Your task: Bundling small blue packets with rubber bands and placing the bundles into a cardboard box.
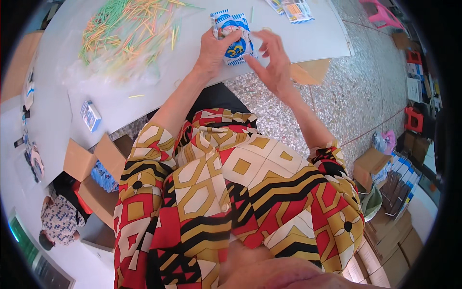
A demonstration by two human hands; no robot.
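Blue-and-white packet (234,36) on white bench (144,96), pinched in left hand (215,50) grip, thumb across front. Right hand (272,60) just beside packet, fingers spread wide, holding nothing, fingertips near its edge. Left of grip: heap of green, yellow, orange sticks (127,29). Beyond grip: more packets (293,9). Nearer, lower left: small blue box (90,115).

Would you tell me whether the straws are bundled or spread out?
Spread out: the straws lie scattered loosely across the white table.
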